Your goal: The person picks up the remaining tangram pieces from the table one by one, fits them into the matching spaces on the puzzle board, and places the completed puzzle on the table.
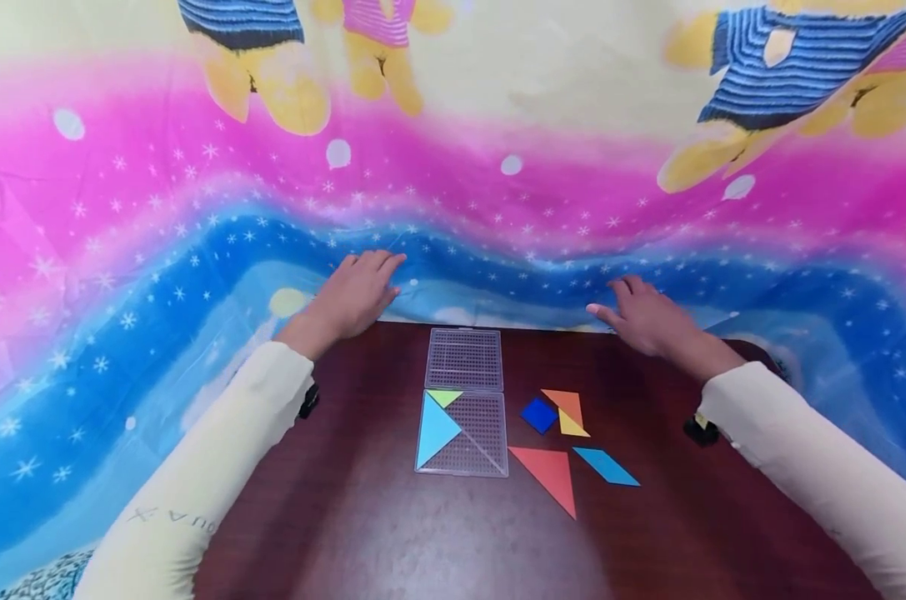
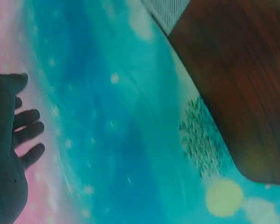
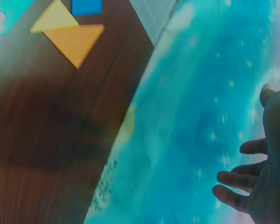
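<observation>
The left hand point(image 1: 351, 296) and right hand point(image 1: 649, 319) hover empty near the far edge of the dark brown table point(image 1: 392, 542), fingers loosely spread, apparently to leave the layout unobstructed. A clear plastic hinged case point(image 1: 490, 421) lies open, presumably for access; its near half holds a light-blue triangle point(image 1: 436, 432) and lime-green triangle point(image 1: 443, 397). To its right: dark-blue square point(image 1: 538, 415), orange triangle point(image 1: 570, 403) touching yellow triangle point(image 1: 570, 425), red triangle point(image 1: 555, 473), blue parallelogram point(image 1: 607, 466), likely kept within reach.

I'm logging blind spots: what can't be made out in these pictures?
Head: tops of the printed figures, cut off by the top edge; lettering on the left sleeve, too blurred to read.
Left wrist: most of the gridded case, beyond the top edge.
Right wrist: part of the blue square, beyond the top edge.
</observation>
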The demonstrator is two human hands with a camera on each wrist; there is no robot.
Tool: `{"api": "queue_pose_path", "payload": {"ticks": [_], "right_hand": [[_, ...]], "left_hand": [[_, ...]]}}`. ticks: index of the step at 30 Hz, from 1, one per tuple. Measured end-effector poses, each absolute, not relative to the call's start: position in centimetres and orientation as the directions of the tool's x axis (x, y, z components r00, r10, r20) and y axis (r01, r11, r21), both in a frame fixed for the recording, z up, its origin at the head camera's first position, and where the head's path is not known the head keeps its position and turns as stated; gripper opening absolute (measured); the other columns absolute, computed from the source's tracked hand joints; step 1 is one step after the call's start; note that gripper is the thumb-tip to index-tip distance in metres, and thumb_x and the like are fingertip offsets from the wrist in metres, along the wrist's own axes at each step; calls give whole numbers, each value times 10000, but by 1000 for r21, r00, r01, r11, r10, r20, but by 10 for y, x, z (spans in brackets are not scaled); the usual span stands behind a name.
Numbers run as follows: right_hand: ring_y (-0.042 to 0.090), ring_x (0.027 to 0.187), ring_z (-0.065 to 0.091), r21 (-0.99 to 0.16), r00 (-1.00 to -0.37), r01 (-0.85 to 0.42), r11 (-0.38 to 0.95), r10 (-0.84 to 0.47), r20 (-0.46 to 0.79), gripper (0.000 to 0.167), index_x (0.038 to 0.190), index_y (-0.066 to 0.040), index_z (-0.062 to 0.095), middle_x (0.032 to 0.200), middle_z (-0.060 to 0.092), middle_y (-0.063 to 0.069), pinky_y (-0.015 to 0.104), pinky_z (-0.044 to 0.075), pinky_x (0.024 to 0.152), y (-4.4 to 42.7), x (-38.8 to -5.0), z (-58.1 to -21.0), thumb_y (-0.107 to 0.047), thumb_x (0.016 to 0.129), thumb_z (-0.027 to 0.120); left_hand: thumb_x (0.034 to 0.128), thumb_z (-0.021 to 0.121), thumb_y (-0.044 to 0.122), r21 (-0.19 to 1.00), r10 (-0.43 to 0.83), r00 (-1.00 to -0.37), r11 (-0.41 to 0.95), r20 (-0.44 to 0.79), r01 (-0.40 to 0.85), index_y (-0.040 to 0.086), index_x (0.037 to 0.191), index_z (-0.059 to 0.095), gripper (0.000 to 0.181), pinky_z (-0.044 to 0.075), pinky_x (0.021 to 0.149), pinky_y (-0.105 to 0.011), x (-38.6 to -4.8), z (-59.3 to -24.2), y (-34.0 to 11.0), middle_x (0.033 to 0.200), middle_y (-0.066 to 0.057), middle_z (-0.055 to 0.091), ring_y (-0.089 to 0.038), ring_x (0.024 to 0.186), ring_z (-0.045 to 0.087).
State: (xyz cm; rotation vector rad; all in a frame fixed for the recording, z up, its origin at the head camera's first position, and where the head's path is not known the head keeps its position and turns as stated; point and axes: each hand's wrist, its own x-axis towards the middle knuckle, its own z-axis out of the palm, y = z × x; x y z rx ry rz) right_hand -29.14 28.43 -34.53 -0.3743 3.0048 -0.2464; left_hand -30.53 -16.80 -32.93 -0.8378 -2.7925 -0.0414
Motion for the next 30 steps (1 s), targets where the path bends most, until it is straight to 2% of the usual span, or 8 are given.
{"api": "queue_pose_path", "payload": {"ticks": [8, 16, 19, 24, 30], "right_hand": [[524, 1431, 358, -176, -952, -285, 942, -300, -62, 891, 1563, 32, 328, 1555, 352, 299, 715, 338, 1143, 256, -272, -366, -683, 1032, 351], [473, 1357, 479, -151, -937, -342, 927, -349, -20, 769, 1497, 40, 428, 1480, 458, 275, 640, 426, 1120, 241, -257, -388, -581, 1046, 471], [461, 1336, 504, -141, -929, -365, 920, -371, -17, 733, 1490, 28, 459, 1473, 471, 271, 629, 447, 1105, 237, -251, -397, -544, 1037, 527], [442, 1288, 547, -116, -918, -389, 914, -395, -30, 711, 1463, 11, 500, 1443, 506, 263, 609, 487, 1071, 235, -243, -413, -529, 1009, 593], [295, 1081, 606, -116, -899, -431, 895, -437, -27, 641, 1380, -2, 571, 1264, 589, 195, 465, 606, 917, 235, -233, -432, -491, 976, 661]], "left_hand": [[1099, 490, 247, -24, 632, -738, 763, 236, 646, 38, 1555, 401, 510, 397, 1179, -514, -275, -349, -145, 1532, -156, 493, -330, 1444, 450], [1085, 497, 128, 119, 693, -685, 678, 224, 725, -9, 1579, 350, 533, 363, 1231, -473, -261, -383, -140, 1576, -197, 456, -346, 1479, 431], [1079, 511, 123, 92, 715, -664, 662, 219, 744, -20, 1566, 372, 527, 360, 1230, -485, -253, -398, -139, 1569, -220, 462, -369, 1478, 431], [1097, 490, 199, 51, 734, -670, 669, 113, 741, 18, 1575, 379, 524, 332, 1237, -529, -233, -420, -131, 1604, -197, 422, -376, 1527, 351], [1100, 485, 248, 89, 731, -682, 678, 21, 729, 26, 1588, 357, 551, 324, 1243, -526, -222, -443, -125, 1644, -184, 363, -366, 1550, 309]]}}
